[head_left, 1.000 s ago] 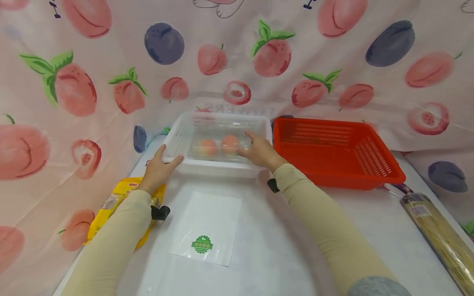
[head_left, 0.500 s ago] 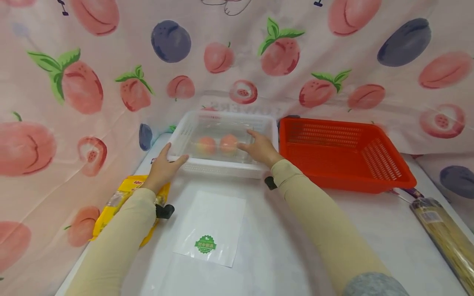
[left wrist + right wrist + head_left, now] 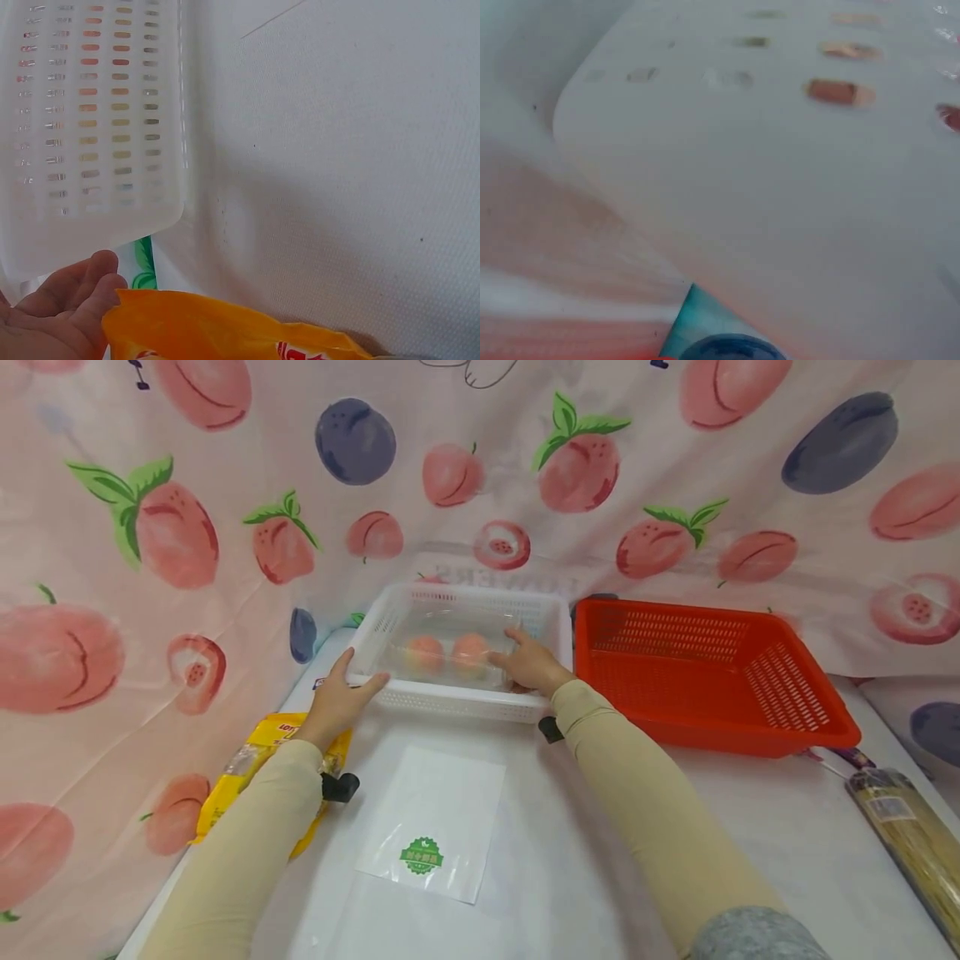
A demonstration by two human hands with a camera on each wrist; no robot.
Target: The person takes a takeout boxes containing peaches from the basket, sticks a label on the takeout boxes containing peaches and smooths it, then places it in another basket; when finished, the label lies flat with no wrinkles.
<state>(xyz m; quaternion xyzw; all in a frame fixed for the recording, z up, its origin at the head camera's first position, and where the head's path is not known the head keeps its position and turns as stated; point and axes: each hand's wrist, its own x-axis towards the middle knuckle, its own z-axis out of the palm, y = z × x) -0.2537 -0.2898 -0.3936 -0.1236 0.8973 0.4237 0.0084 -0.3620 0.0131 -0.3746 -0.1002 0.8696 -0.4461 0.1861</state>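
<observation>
A clear plastic box (image 3: 446,620) with two round yellow-orange fruits (image 3: 471,653) in it sits inside the white perforated basket (image 3: 450,693). My right hand (image 3: 534,665) reaches over the basket's right front side and holds the box's right end, thumb and index finger spread on it; the other fingers are largely hidden. At the basket's left front corner is my left hand (image 3: 337,703), its thumb along the front rim and its fingers extended by the left side. In the left wrist view, relaxed fingers (image 3: 82,289) show close to the basket's corner.
Right of the white basket stands a red basket (image 3: 675,681). A yellow snack bag (image 3: 247,760) lies under the left forearm. Nearer the front is a flat white plastic bag (image 3: 442,810) with a green logo. A long clear-wrapped pack (image 3: 907,835) lies at the right edge.
The whole head view has shifted slightly to the right. The clear box and my right hand have moved a little left relative to the white basket. My left hand keeps its place.
</observation>
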